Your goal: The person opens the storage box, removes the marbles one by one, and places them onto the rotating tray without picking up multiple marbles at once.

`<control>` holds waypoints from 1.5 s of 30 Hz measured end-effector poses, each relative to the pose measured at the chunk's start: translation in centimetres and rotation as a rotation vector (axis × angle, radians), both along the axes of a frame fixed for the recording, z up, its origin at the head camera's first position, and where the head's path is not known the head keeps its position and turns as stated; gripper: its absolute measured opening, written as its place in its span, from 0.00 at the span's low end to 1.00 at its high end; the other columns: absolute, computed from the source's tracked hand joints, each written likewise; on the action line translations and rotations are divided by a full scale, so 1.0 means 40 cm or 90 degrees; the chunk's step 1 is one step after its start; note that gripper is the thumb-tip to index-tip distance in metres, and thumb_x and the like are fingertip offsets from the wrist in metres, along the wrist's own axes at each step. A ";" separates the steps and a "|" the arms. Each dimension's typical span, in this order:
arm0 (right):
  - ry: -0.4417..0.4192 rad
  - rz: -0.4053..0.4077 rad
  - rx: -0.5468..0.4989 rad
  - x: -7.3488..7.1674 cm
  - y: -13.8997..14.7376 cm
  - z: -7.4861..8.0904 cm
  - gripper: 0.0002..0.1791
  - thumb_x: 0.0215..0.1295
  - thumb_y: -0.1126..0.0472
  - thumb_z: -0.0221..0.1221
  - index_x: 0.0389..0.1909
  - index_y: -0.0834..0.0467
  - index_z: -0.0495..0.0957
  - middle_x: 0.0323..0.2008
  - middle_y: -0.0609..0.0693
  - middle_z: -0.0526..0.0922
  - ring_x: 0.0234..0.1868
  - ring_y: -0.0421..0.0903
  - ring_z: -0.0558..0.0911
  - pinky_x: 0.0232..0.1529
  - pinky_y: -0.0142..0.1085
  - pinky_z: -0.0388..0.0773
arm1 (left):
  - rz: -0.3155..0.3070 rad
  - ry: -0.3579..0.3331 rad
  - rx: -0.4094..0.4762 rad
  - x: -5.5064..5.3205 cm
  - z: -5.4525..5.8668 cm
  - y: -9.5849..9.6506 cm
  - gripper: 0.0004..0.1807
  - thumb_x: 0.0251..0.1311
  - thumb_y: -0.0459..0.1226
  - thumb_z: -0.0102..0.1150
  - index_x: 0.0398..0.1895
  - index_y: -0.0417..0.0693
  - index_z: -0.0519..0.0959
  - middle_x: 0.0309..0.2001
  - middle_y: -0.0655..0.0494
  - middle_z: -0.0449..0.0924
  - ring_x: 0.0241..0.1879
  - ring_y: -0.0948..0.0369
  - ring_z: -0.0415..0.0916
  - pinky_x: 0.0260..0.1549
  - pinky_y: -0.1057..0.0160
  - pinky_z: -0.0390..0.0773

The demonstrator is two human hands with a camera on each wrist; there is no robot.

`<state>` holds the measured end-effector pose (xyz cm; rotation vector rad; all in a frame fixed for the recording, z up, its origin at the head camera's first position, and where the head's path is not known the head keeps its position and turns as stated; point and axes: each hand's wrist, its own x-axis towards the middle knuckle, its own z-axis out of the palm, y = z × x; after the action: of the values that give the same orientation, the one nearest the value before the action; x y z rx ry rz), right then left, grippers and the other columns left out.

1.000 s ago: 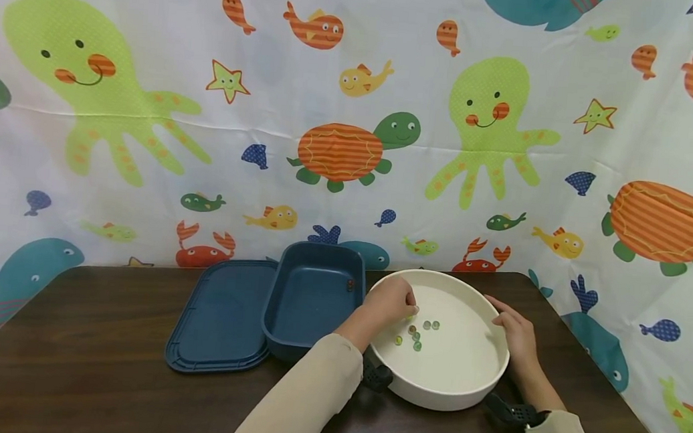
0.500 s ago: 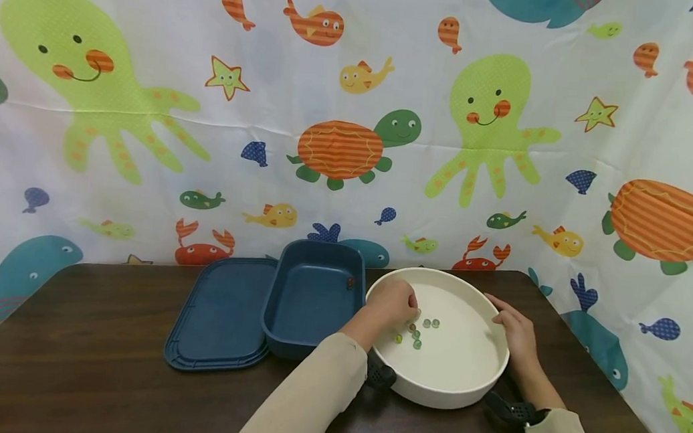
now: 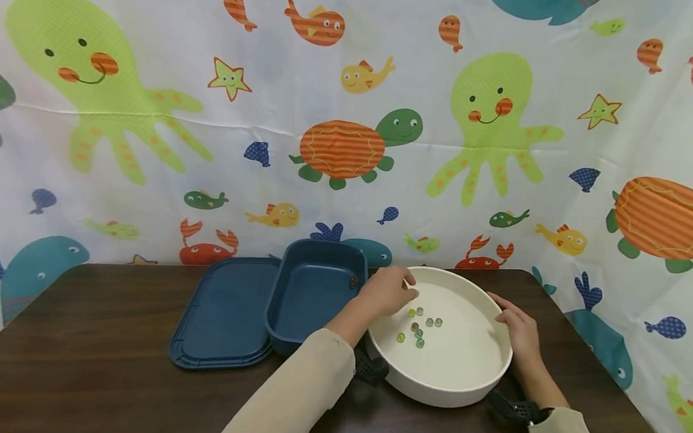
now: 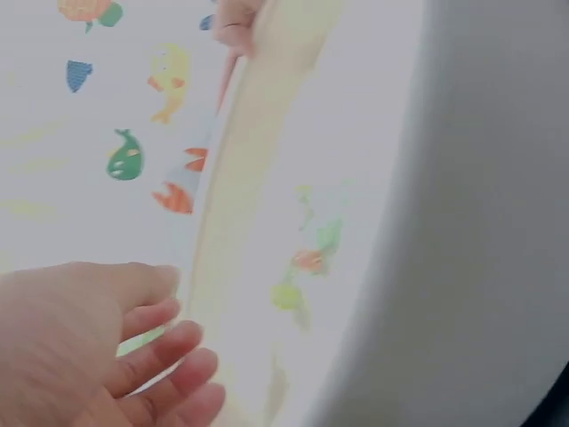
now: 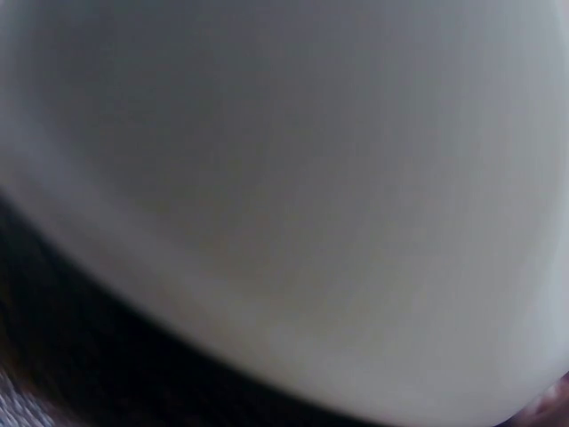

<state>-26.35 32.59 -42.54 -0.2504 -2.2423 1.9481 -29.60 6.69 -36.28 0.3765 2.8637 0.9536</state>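
Note:
A round white basin stands on the table; several green, yellow and brownish glass marbles lie on its floor, left of the middle. My left hand hovers over the basin's left rim with relaxed fingers spread a little. In the left wrist view its fingers are loosely bent with nothing between them. On the far side my right hand grips the basin's right rim, thumb over the edge. The right wrist view is filled by the basin's blurred outer wall.
Left of the basin stands a deep blue container with a pair of reddish marbles inside. A flat blue lid lies beside it on the dark wooden table. A printed sea-animal curtain hangs behind.
My left hand has risen from the basin's floor and moved up and left, its fingers loosening. A pale marble now shows where the fingertips were. My right hand stays on the rim.

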 end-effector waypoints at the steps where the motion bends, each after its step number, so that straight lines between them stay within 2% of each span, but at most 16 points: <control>1: -0.004 -0.003 0.004 0.001 0.000 0.002 0.29 0.65 0.68 0.47 0.68 0.61 0.73 0.42 0.24 0.82 0.43 0.24 0.81 0.43 0.22 0.80 | 0.004 0.009 0.013 0.003 0.010 -0.009 0.16 0.70 0.44 0.60 0.56 0.49 0.82 0.49 0.52 0.85 0.44 0.58 0.81 0.42 0.59 0.82; 4: -0.018 -0.003 0.008 0.002 0.002 0.005 0.29 0.66 0.67 0.47 0.69 0.60 0.73 0.43 0.24 0.82 0.43 0.24 0.81 0.43 0.22 0.80 | 0.012 0.033 0.043 0.010 0.038 -0.035 0.14 0.71 0.43 0.58 0.55 0.48 0.83 0.49 0.52 0.84 0.43 0.57 0.81 0.42 0.58 0.82; 8: -0.021 0.000 0.007 0.002 0.004 0.005 0.28 0.67 0.67 0.47 0.69 0.59 0.72 0.44 0.25 0.81 0.44 0.24 0.81 0.44 0.22 0.79 | 0.019 0.064 0.053 0.015 0.065 -0.062 0.14 0.72 0.42 0.56 0.54 0.48 0.83 0.48 0.51 0.85 0.43 0.57 0.81 0.43 0.57 0.82; 11: -0.020 0.003 0.005 0.001 0.005 0.004 0.28 0.67 0.66 0.47 0.69 0.59 0.72 0.44 0.25 0.81 0.44 0.23 0.81 0.44 0.21 0.79 | 0.026 0.078 0.054 0.015 0.078 -0.083 0.13 0.73 0.42 0.55 0.53 0.48 0.84 0.48 0.51 0.85 0.44 0.55 0.82 0.45 0.55 0.82; 15: -0.021 0.009 0.004 0.001 0.002 0.002 0.29 0.67 0.67 0.47 0.70 0.60 0.71 0.44 0.24 0.82 0.45 0.22 0.80 0.45 0.21 0.78 | 0.061 0.085 0.048 0.008 0.081 -0.116 0.13 0.74 0.41 0.55 0.52 0.48 0.84 0.48 0.51 0.85 0.44 0.55 0.82 0.45 0.54 0.82; 19: -0.020 0.007 0.009 0.002 0.003 0.002 0.29 0.67 0.67 0.46 0.70 0.60 0.71 0.45 0.24 0.82 0.45 0.22 0.80 0.45 0.20 0.78 | 0.102 0.082 0.045 -0.004 0.070 -0.142 0.12 0.73 0.41 0.55 0.51 0.49 0.84 0.47 0.52 0.85 0.43 0.55 0.82 0.45 0.54 0.82; 26: -0.020 0.010 0.012 0.001 0.003 -0.001 0.29 0.67 0.67 0.46 0.69 0.61 0.71 0.48 0.27 0.82 0.45 0.22 0.80 0.45 0.21 0.78 | 0.141 0.068 0.044 -0.023 0.035 -0.174 0.11 0.72 0.39 0.56 0.51 0.48 0.85 0.47 0.51 0.86 0.44 0.54 0.82 0.46 0.53 0.82; 33: -0.009 0.004 0.022 0.001 0.000 -0.002 0.28 0.67 0.68 0.46 0.69 0.61 0.72 0.47 0.26 0.82 0.44 0.22 0.80 0.44 0.21 0.78 | 0.142 0.021 0.038 -0.043 -0.003 -0.201 0.11 0.71 0.36 0.57 0.51 0.44 0.84 0.48 0.48 0.86 0.42 0.55 0.82 0.44 0.55 0.84; 36: -0.010 -0.001 0.021 0.000 -0.001 -0.004 0.28 0.67 0.68 0.47 0.69 0.61 0.72 0.50 0.29 0.82 0.44 0.22 0.80 0.44 0.21 0.78 | 0.136 0.003 0.039 -0.048 -0.019 -0.208 0.11 0.70 0.34 0.58 0.50 0.42 0.84 0.46 0.47 0.86 0.40 0.55 0.82 0.44 0.55 0.84; 40: -0.016 -0.004 0.024 -0.001 -0.001 -0.003 0.28 0.68 0.68 0.46 0.69 0.60 0.72 0.56 0.34 0.82 0.45 0.22 0.80 0.45 0.21 0.78 | 0.128 0.001 0.034 -0.051 -0.029 -0.209 0.12 0.69 0.33 0.57 0.51 0.41 0.84 0.47 0.47 0.86 0.41 0.54 0.82 0.46 0.54 0.83; 45: -0.016 0.000 0.025 -0.001 0.000 -0.001 0.28 0.69 0.67 0.45 0.69 0.59 0.72 0.56 0.32 0.81 0.46 0.21 0.80 0.46 0.20 0.78 | 0.134 -0.017 0.020 -0.053 -0.037 -0.212 0.13 0.69 0.34 0.57 0.53 0.40 0.83 0.51 0.45 0.85 0.44 0.52 0.82 0.49 0.52 0.83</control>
<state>-26.41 32.59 -42.58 -0.2710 -2.2949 1.9089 -31.73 -1.78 -37.76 0.0648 2.9102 1.0271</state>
